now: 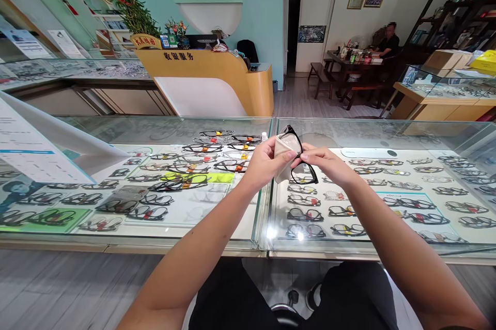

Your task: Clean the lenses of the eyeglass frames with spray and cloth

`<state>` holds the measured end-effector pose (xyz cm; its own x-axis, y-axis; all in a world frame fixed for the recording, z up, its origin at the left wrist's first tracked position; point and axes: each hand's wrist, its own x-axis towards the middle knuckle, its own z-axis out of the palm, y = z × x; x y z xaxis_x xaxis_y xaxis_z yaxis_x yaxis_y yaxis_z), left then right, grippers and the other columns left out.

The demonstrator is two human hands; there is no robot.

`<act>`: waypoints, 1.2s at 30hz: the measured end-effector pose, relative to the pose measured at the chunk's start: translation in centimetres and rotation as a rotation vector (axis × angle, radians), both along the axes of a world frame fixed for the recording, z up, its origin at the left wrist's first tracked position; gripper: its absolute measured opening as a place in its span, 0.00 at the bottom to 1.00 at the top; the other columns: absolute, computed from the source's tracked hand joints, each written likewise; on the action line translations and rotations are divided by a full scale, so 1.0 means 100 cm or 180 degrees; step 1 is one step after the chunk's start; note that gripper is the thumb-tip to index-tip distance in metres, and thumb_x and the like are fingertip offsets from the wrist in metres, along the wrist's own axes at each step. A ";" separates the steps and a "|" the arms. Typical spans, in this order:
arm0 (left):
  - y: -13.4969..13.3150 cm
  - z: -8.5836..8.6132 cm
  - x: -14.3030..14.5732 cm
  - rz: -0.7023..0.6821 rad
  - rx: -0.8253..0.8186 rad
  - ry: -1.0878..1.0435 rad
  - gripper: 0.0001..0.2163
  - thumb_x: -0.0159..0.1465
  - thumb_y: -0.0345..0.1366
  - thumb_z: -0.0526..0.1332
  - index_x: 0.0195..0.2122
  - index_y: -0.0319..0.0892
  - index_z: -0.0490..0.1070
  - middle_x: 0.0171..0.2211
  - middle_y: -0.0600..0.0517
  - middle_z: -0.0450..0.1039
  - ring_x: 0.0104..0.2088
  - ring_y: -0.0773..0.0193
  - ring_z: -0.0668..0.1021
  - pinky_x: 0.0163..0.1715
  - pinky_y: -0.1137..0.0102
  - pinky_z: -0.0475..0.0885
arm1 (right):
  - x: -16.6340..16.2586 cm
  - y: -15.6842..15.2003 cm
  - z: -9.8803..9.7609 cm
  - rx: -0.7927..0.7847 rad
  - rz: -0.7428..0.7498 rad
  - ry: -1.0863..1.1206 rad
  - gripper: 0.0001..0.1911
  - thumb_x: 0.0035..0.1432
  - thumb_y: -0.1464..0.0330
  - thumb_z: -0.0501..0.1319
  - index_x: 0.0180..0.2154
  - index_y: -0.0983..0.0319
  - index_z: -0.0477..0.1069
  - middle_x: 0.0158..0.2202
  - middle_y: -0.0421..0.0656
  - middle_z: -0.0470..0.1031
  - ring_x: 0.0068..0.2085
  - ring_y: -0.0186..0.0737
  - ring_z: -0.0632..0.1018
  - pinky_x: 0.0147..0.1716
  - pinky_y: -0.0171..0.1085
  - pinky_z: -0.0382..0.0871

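A pair of black-framed glasses (295, 140) is held up over the glass display counter (256, 185). My left hand (266, 160) is closed on a beige cleaning cloth (282, 157), pressing it against one lens. My right hand (324, 161) pinches the frame from the right side, thumb and forefinger closed on it. Part of the frame is hidden behind the cloth and my fingers. Both hands meet above the seam between two glass cases.
Rows of spectacle frames (194, 165) fill the cases below the glass. A small white bottle (264, 136) stands on the counter behind my hands. A leaflet stand (31, 149) rises at the left. Beyond are a yellow cashier desk (217, 77) and a person seated at a table (387, 41).
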<state>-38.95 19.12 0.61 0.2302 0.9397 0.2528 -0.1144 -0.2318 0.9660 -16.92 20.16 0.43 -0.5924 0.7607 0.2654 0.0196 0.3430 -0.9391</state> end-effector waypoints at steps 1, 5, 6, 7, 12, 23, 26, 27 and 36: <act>0.000 0.000 0.000 0.0028 0.0008 -0.0008 0.23 0.57 0.49 0.78 0.46 0.40 0.79 0.38 0.49 0.82 0.35 0.62 0.79 0.37 0.70 0.73 | 0.000 -0.001 0.000 0.0000 -0.0020 -0.0019 0.19 0.71 0.50 0.63 0.43 0.53 0.89 0.49 0.46 0.75 0.56 0.50 0.75 0.65 0.50 0.62; 0.000 0.000 0.001 0.0139 0.0063 -0.0046 0.22 0.57 0.49 0.79 0.44 0.40 0.80 0.37 0.49 0.81 0.35 0.62 0.79 0.37 0.70 0.73 | -0.002 -0.003 0.003 0.0055 -0.0144 -0.0001 0.20 0.71 0.49 0.63 0.43 0.53 0.89 0.48 0.46 0.75 0.54 0.49 0.75 0.64 0.49 0.63; 0.001 -0.001 0.001 0.0164 0.0083 -0.0044 0.22 0.57 0.49 0.79 0.44 0.40 0.80 0.37 0.49 0.81 0.35 0.62 0.79 0.37 0.70 0.73 | -0.002 -0.003 0.004 0.0069 -0.0172 0.0017 0.20 0.71 0.49 0.63 0.43 0.53 0.89 0.49 0.46 0.75 0.54 0.49 0.75 0.64 0.49 0.63; 0.001 -0.002 0.001 0.0182 0.0103 -0.0039 0.22 0.58 0.49 0.78 0.45 0.40 0.80 0.38 0.49 0.81 0.36 0.62 0.79 0.37 0.70 0.74 | -0.002 -0.004 0.005 0.0079 -0.0193 0.0031 0.20 0.71 0.50 0.63 0.43 0.53 0.89 0.49 0.46 0.74 0.55 0.49 0.75 0.64 0.49 0.63; 0.003 -0.004 0.001 0.0209 0.0177 -0.0067 0.22 0.58 0.50 0.78 0.46 0.40 0.80 0.40 0.48 0.82 0.38 0.61 0.79 0.41 0.69 0.75 | -0.002 -0.004 0.006 0.0087 -0.0222 0.0048 0.19 0.72 0.50 0.63 0.42 0.53 0.89 0.49 0.46 0.74 0.55 0.49 0.75 0.63 0.48 0.62; 0.003 -0.006 0.003 0.0115 0.0147 -0.0079 0.22 0.59 0.50 0.78 0.45 0.40 0.79 0.39 0.49 0.82 0.37 0.61 0.80 0.39 0.69 0.75 | -0.003 -0.003 0.004 0.0094 -0.0233 0.0075 0.19 0.71 0.50 0.64 0.40 0.54 0.89 0.48 0.46 0.74 0.54 0.49 0.75 0.62 0.48 0.63; 0.002 -0.007 0.004 0.0062 0.0117 -0.0066 0.22 0.58 0.51 0.78 0.44 0.40 0.78 0.37 0.49 0.81 0.36 0.61 0.80 0.37 0.70 0.74 | -0.003 -0.002 0.004 0.0059 -0.0233 0.0052 0.19 0.70 0.50 0.64 0.40 0.54 0.89 0.46 0.45 0.73 0.51 0.48 0.74 0.61 0.48 0.64; 0.002 -0.007 0.004 0.0078 0.0126 -0.0059 0.22 0.58 0.51 0.78 0.44 0.40 0.78 0.37 0.49 0.80 0.35 0.62 0.79 0.36 0.70 0.74 | -0.003 -0.002 0.003 0.0051 -0.0222 0.0049 0.19 0.70 0.50 0.64 0.40 0.54 0.89 0.45 0.45 0.73 0.50 0.48 0.74 0.61 0.48 0.64; 0.005 -0.003 0.000 0.0185 0.0210 0.0028 0.23 0.62 0.58 0.74 0.37 0.41 0.78 0.28 0.53 0.74 0.29 0.66 0.73 0.30 0.71 0.67 | -0.002 -0.002 0.001 0.0078 -0.0094 -0.0067 0.20 0.73 0.50 0.61 0.44 0.51 0.89 0.47 0.45 0.73 0.51 0.48 0.73 0.64 0.49 0.62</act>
